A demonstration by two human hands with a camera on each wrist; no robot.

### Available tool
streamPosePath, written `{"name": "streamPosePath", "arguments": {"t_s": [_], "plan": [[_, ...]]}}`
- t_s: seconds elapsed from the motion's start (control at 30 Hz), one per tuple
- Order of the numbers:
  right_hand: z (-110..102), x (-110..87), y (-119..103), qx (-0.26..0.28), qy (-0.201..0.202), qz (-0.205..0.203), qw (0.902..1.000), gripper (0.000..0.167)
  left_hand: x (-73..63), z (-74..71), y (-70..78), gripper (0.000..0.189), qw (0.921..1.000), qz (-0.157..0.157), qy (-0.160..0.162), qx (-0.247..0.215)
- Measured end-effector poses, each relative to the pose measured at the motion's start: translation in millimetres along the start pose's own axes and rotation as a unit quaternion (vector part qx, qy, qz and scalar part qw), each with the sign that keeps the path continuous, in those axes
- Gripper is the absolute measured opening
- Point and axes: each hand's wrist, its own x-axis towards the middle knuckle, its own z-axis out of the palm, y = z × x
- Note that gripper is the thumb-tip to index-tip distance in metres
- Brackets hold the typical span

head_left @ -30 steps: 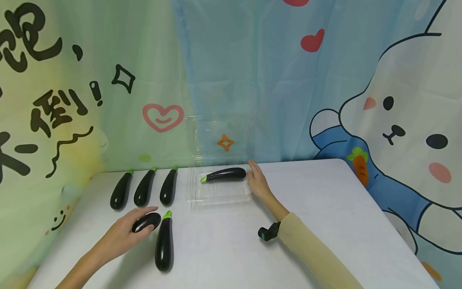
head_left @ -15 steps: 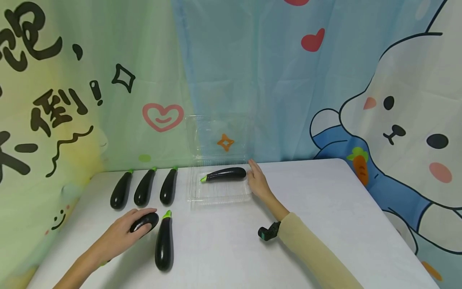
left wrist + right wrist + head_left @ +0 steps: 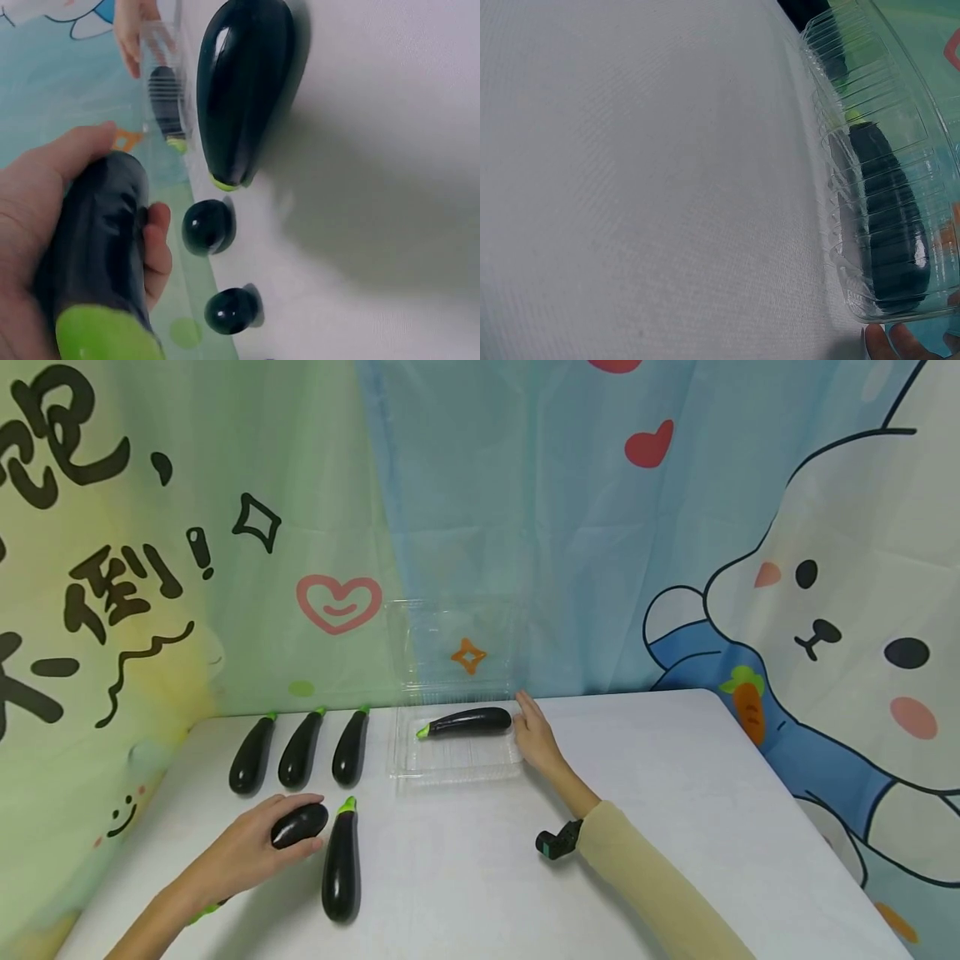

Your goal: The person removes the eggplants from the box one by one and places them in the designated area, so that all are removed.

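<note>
My left hand (image 3: 243,852) grips a dark purple eggplant (image 3: 298,825) above the table. In the left wrist view, thumb and fingers curl round this eggplant (image 3: 101,240), its green stem end toward the wrist. Just right of it another eggplant (image 3: 341,864) lies on the cloth, stem pointing away. At the far side sits a clear plastic clamshell box (image 3: 457,764), lid raised, with one eggplant (image 3: 471,721) lying crosswise inside. My right hand (image 3: 535,735) touches the box's right edge with fairly straight fingers; the right wrist view shows only fingertips (image 3: 904,341) at the box's corner.
Three more eggplants, a left one (image 3: 252,755), a middle one (image 3: 302,749) and a right one (image 3: 350,747), lie in a row left of the box. White cloth covers the table (image 3: 600,760). A printed curtain (image 3: 465,527) hangs behind its far edge.
My left hand has drifted slightly left with its eggplant, whose green stem now shows beneath the wrist. The right hand, the box and the other eggplants stay where they were.
</note>
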Motion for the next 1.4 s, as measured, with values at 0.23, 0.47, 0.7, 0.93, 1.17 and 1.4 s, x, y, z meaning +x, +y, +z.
{"name": "streamPosePath", "arguments": {"t_s": [0.23,0.47,0.7,0.93,1.17,1.4], "plan": [[0,-0.8,-1,0.004,0.003,0.001,1.0000,0.050,2.1,-7.7,-1.5,0.053,0.9997,0.017,0.016,0.010],[1,0.4,1,0.003,0.001,0.002,1.0000,0.049,4.1,-13.0,-0.3,0.056,0.9996,-0.012,0.008,0.023],[1,0.4,1,0.005,0.000,0.002,1.0000,0.049,3.2,-15.0,2.3,0.056,0.9978,-0.025,0.007,0.062],[1,-0.1,0,0.000,-0.001,0.003,1.0000,0.050,2.8,-19.2,3.0,0.058,0.9964,-0.052,-0.006,0.066],[1,-1.0,0,0.004,0.002,-0.001,1.0000,0.050,0.9,-17.2,-1.0,0.060,0.9969,-0.038,0.014,0.067],[1,0.7,2,0.002,0.001,0.003,1.0000,0.049,-1.4,-12.8,-1.5,0.065,0.9977,-0.023,0.014,0.063]]}}
